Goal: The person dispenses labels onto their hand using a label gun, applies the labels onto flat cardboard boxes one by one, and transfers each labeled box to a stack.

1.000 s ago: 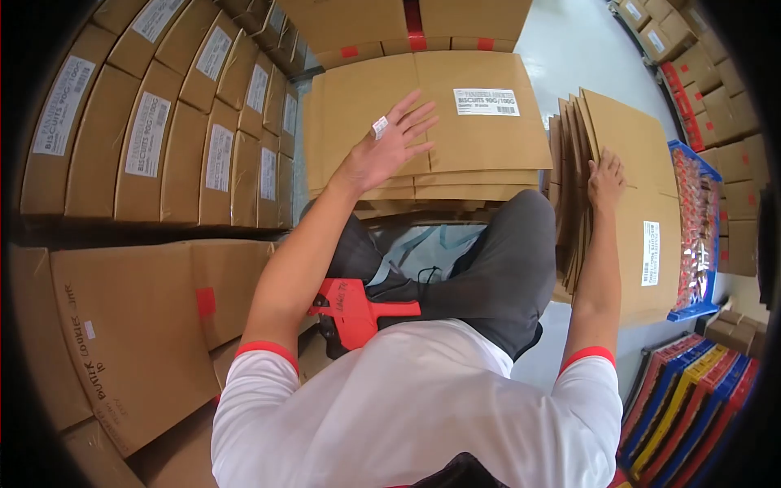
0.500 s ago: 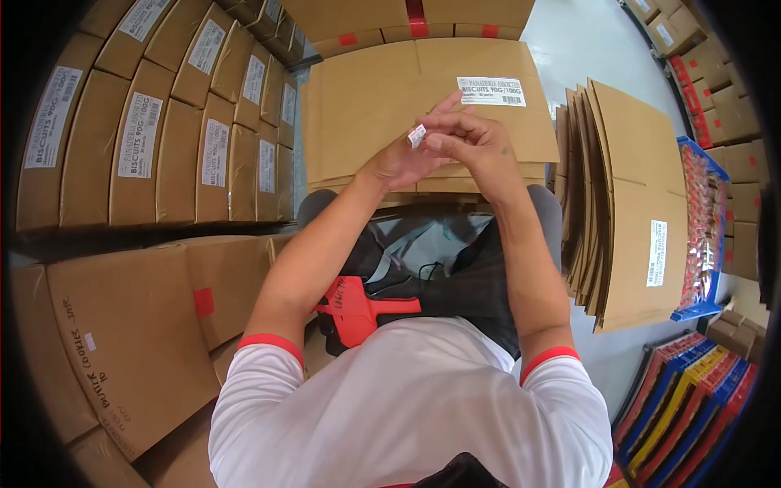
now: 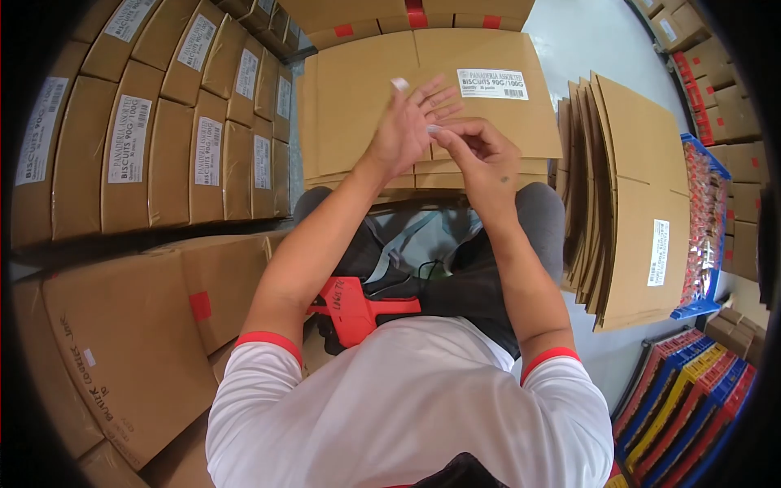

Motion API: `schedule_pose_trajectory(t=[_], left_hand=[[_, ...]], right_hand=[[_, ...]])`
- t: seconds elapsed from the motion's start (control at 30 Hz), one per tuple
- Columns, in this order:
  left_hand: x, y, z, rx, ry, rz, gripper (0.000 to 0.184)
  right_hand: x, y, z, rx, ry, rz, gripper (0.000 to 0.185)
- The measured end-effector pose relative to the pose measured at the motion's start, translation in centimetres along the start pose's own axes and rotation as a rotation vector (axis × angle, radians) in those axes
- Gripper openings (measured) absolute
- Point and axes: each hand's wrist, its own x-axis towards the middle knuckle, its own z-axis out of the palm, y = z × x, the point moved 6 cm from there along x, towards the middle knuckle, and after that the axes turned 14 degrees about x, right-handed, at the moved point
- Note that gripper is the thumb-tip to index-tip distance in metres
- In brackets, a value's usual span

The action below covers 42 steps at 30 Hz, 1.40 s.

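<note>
Stacked boxes (image 3: pixel 154 154) fill the view from 9 to 11 o'clock, piled in rows, with white printed labels on many of their faces. At 8 o'clock is a big brown box (image 3: pixel 122 350) with handwriting on its side and a small white tag. Flat cartons (image 3: pixel 358 98) lie in a pile at 12 o'clock, just beyond the person's knees; the top one has a white label (image 3: pixel 493 84) reading "BISCUITS 90G/100G" toward 1 o'clock. Between 2 and 3 o'clock, more folded cartons (image 3: pixel 643 146) stand on edge, leaning together, and a blue crate (image 3: pixel 708 302) of small wrapped packets sits beyond them at 3 o'clock. Crates in red, blue and yellow (image 3: pixel 683 398) are stacked at 4 o'clock. A red handheld tool (image 3: pixel 350 311) with black writing rests by the person's waist at 7 o'clock. Over the flat pile, the left hand (image 3: pixel 403 130) is open at 12 o'clock, palm up and fingers spread, with a small white sticker (image 3: pixel 399 84) on its thumb tip. The right hand (image 3: pixel 486 156), at 1 o'clock, pinches a tiny white piece (image 3: pixel 434 129) between thumb and forefinger, beside the left palm; whether it touches that palm is unclear.
</note>
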Motion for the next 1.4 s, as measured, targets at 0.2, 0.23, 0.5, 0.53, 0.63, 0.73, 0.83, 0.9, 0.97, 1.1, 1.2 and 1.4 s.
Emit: schedule_pose_trajectory(t=[0.2,0.23,0.5,0.53,0.63,0.73,0.83,0.9,0.97,1.1,1.2,1.4], left_hand=[[1.1,-4.8,-9.8,0.568,0.258,-0.127,0.088],[0.6,-6.6,-11.5,0.831,0.284,-0.193,0.087],[-1.2,-11.5,-14.2,1.296,0.147,-0.331,0.081],[-1.1,-11.2,-14.4,1.242,0.154,-0.311,0.080],[-1.3,-11.4,-14.2,1.277,0.155,-0.319,0.081],[-1.5,-10.9,-13.8,1.225,0.159,-0.320,0.083],[-1.4,-11.1,-13.9,1.222,0.166,-0.305,0.083],[-1.4,-11.3,-14.0,1.236,0.168,-0.298,0.082],[-1.4,-11.3,-14.1,1.250,0.172,-0.289,0.082],[-1.3,-11.3,-14.1,1.244,0.180,-0.285,0.081],[-1.4,-11.2,-14.1,1.235,0.181,-0.289,0.080],[-1.3,-11.5,-14.2,1.221,0.182,-0.280,0.081]], right_hand=[[5.7,0.8,-10.4,-0.144,0.150,0.067,0.016],[7.8,1.9,-13.9,-0.155,0.217,0.106,0.016],[19.2,11.5,-29.7,-0.642,0.302,0.392,0.019],[20.2,12.9,-30.3,-0.729,0.264,0.445,0.022],[22.6,15.3,-32.0,-0.866,0.241,0.409,0.022],[22.9,15.3,-31.4,-0.998,0.211,0.429,0.025],[22.7,15.1,-31.0,-0.991,0.197,0.471,0.027],[22.6,15.3,-31.2,-0.987,0.179,0.467,0.026],[22.6,15.2,-31.1,-1.022,0.178,0.437,0.025],[22.1,14.5,-30.1,-1.072,0.209,0.430,0.027],[21.6,13.7,-29.2,-1.148,0.226,0.409,0.031],[21.3,11.2,-29.8,-1.380,0.323,0.422,0.041]])
